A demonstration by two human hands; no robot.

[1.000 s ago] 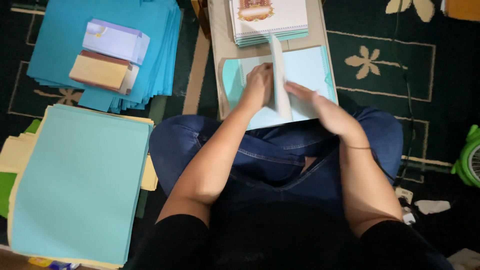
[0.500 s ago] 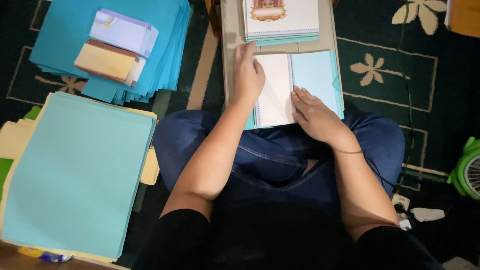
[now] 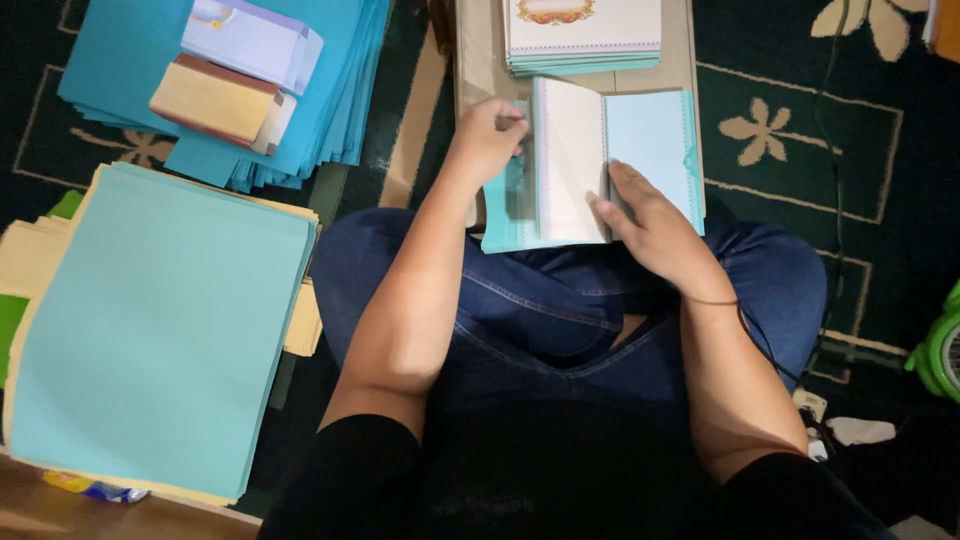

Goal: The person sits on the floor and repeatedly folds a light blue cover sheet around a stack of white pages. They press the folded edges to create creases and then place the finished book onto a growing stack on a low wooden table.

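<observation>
A dark green carpet (image 3: 800,200) with cream flowers carries everything. Left of the left hand (image 3: 490,135) lie a blue paper stack (image 3: 120,70) and a pale teal sheet pile (image 3: 150,330). Under both hands sits a low board (image 3: 478,50) bearing the card (image 3: 600,165) and a card stack (image 3: 585,35).

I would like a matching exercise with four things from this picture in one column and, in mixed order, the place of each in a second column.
Things:
1. left hand
2. right hand
3. stack of printed cards
4. tan packet

Places:
A. on the pile of darker blue sheets, upper left
B. at the left edge of the folded card
C. at the top of the board, beyond the folded card
D. pressing on the lower middle of the folded card

Pairs: 1-B, 2-D, 3-C, 4-A
</observation>
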